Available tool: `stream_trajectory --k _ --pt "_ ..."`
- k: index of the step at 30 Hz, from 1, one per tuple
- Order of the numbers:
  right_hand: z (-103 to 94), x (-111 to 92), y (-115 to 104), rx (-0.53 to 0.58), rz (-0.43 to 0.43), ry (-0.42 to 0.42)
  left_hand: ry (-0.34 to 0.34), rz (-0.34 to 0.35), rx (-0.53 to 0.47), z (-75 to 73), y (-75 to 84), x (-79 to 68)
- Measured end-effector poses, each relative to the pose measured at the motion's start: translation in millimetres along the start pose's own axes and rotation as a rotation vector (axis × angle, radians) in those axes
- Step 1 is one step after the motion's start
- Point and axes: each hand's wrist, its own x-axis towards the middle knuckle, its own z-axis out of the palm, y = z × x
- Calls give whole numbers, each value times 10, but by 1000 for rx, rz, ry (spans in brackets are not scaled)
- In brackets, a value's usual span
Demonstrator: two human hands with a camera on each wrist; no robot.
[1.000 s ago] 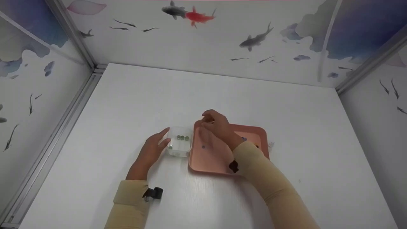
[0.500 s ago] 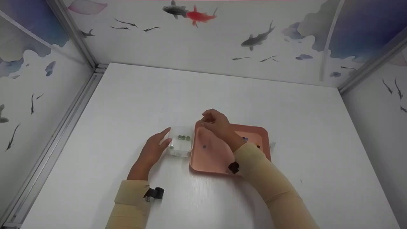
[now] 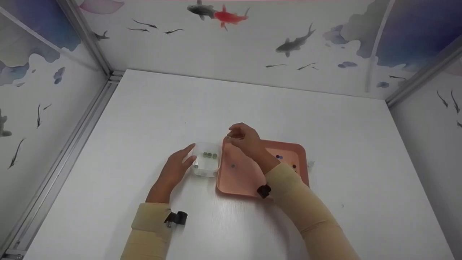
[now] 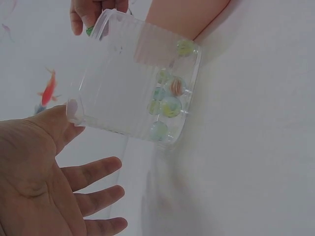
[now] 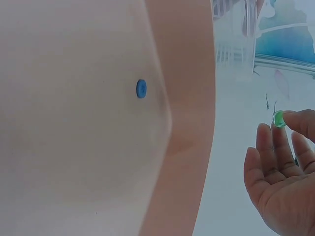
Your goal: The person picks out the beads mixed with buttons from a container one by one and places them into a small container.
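My left hand (image 3: 174,169) holds a clear plastic container (image 3: 208,164) by its left rim. In the left wrist view, the thumb and a finger sit on the rim while the other fingers (image 4: 98,173) extend free. Several glass marbles (image 4: 171,106) with green, yellow and brown swirls lie inside. My right hand (image 3: 247,141) is raised over the far left corner of the orange tray (image 3: 236,184). Between its thumb and a finger it pinches a green marble (image 5: 279,119). A small blue button (image 5: 141,88) lies on the tray below.
More small blue and dark pieces (image 3: 279,157) lie in the tray's right part, partly behind the right forearm. A small crumpled clear scrap (image 3: 310,164) is just right of the tray. Printed panels (image 3: 234,47) enclose the white table (image 3: 162,97).
My right hand has drifted slightly left relative to the tray, still pinching the marble. My left hand keeps its place at the container. The head view has shifted a little.
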Motion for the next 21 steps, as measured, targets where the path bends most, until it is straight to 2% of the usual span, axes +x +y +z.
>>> stream_trajectory --k 10,16,21 --pt "20 -20 -47 27 -64 -26 0 11 9 1 -1 1" --pt "40 -41 -80 38 -112 -23 -13 28 -18 -10 -13 13" --pt "71 -45 -94 70 -92 -38 -20 20 -11 -15 -9 15"
